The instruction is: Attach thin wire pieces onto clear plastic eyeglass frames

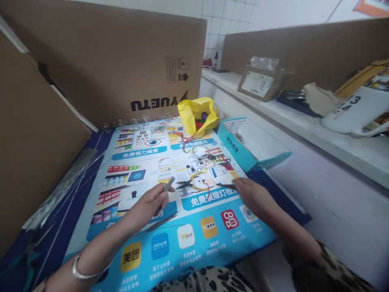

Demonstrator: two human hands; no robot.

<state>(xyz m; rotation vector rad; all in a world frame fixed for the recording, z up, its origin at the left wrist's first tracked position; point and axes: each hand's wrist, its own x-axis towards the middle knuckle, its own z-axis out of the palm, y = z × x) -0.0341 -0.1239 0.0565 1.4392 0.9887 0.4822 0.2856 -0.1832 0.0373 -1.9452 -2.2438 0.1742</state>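
Scissors with yellow looped handles and dark metal blades (192,183), lying between both hands

The left hand (156,198), left of the scissors and a little nearer the person, pinches a small flat grey strip (169,184) between thumb and fingers. To the scissors' right, the right hand (252,196) has its fingertips closed on a thin dark item (226,185); what it is, I cannot tell. The scissors' long axis runs roughly left to right, blades toward the left hand, the nearer one. Loose red thread (208,190) lies beside the handles; thin dark wires (164,221) lie nearer the person than the scissors. Beyond them stands an open yellow bag (190,118), and to its right an open turquoise cardboard box (232,144).
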